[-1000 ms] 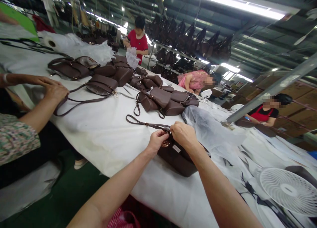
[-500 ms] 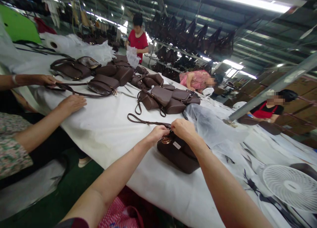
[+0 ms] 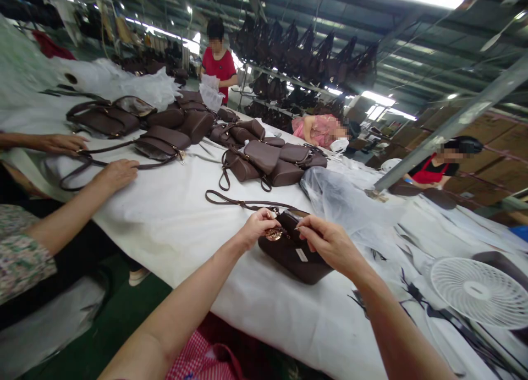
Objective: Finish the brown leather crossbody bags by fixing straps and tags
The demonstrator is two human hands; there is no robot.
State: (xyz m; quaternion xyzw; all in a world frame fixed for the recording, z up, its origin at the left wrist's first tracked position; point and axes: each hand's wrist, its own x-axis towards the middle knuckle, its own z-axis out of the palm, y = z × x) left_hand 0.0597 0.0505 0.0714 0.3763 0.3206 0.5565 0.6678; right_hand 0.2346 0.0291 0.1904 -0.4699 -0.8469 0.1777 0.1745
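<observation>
A dark brown handbag [image 3: 291,256] with a small white label lies tilted on the white-covered table, partly behind my hands. My left hand [image 3: 256,230] is closed in a pinch at the bag's upper left, by the strap fittings. A round gold charm [image 3: 273,235] hangs just under its fingertips. My right hand [image 3: 325,241] pinches at the bag's top edge; what lies between its fingertips is too small to make out. The bag's thin brown strap [image 3: 231,200] loops out to the left on the table.
Several brown handbags [image 3: 262,157] are piled farther up the table [image 3: 185,215]. Clear plastic [image 3: 342,204] lies beyond my bag, and a white fan [image 3: 478,289] stands at right. At left, a co-worker's hands [image 3: 117,174] rest by another bag's strap. Other people work behind.
My right hand has moved right, away from my left hand, to the bag's top edge. More of the bag's top and gold charm shows. The co-worker's left hand has slid back along the strap.
</observation>
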